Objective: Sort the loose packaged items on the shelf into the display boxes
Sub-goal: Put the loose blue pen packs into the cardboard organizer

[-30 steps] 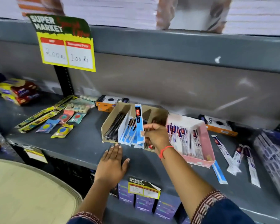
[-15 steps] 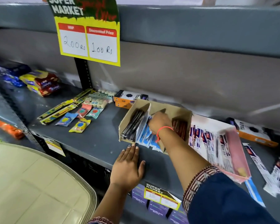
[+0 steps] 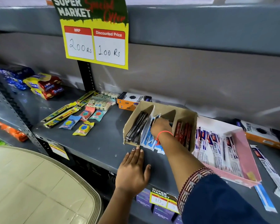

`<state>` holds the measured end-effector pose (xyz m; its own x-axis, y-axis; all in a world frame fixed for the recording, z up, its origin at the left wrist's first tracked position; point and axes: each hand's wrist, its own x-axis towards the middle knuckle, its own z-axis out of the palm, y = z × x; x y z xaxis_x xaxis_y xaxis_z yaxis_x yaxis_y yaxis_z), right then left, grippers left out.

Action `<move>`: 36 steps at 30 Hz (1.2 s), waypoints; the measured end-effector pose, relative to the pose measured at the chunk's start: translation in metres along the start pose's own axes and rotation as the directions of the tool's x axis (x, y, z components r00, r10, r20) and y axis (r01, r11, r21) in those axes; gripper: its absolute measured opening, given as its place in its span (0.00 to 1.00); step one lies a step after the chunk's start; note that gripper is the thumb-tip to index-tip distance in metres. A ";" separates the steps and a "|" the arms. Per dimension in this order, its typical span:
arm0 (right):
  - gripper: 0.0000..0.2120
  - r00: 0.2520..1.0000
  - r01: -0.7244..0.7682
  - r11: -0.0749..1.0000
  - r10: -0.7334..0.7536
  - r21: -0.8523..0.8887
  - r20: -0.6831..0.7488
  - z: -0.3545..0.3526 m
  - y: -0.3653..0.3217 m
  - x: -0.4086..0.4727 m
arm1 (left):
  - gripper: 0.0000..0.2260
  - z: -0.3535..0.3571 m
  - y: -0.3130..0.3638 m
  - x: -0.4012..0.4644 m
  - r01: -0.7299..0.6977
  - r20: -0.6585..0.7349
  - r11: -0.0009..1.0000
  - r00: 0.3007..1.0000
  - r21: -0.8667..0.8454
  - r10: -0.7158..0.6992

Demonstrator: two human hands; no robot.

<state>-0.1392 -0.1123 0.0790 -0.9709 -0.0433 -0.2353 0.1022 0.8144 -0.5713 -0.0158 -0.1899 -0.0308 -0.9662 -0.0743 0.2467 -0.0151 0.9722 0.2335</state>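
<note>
The right hand [image 3: 160,127] is sunk among blue-and-white packets [image 3: 148,139] in the cardboard display box [image 3: 181,113], while the left hand [image 3: 132,170] is pressed flat on the shelf [image 3: 94,143] just before it.

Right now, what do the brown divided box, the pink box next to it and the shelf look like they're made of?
Brown divided box: plain cardboard, matte, with raw tan walls and rough cut edges.
Pink box: thin printed card, smoother, with a pink outside, a white inside and a bent corner.
Shelf: probably painted metal; the grey surface has a dull sheen, and a perforated angle post stands at its left end.
</note>
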 end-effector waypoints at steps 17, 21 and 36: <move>0.14 0.969 0.132 0.991 -0.132 -0.014 -0.210 -0.027 0.028 -0.027 | 0.25 0.001 0.005 0.000 -0.039 0.002 0.999 0.999 -0.014 0.039; 0.14 0.864 0.153 0.985 -0.093 0.082 -0.494 -0.056 0.086 -0.052 | 0.28 0.003 0.008 0.000 -0.019 0.031 1.000 0.999 0.000 0.019; 0.17 0.841 -0.344 0.936 0.342 0.074 -0.419 -0.085 0.262 -0.104 | 0.34 0.005 0.111 -0.028 0.090 0.224 0.990 0.968 0.108 -0.113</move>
<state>-0.0297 0.1547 0.0210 -0.8723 0.4847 -0.0643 0.4458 0.7345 -0.5116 0.0089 -0.0787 -0.0162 -0.9912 -0.1321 0.0022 -0.1303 0.9798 0.1514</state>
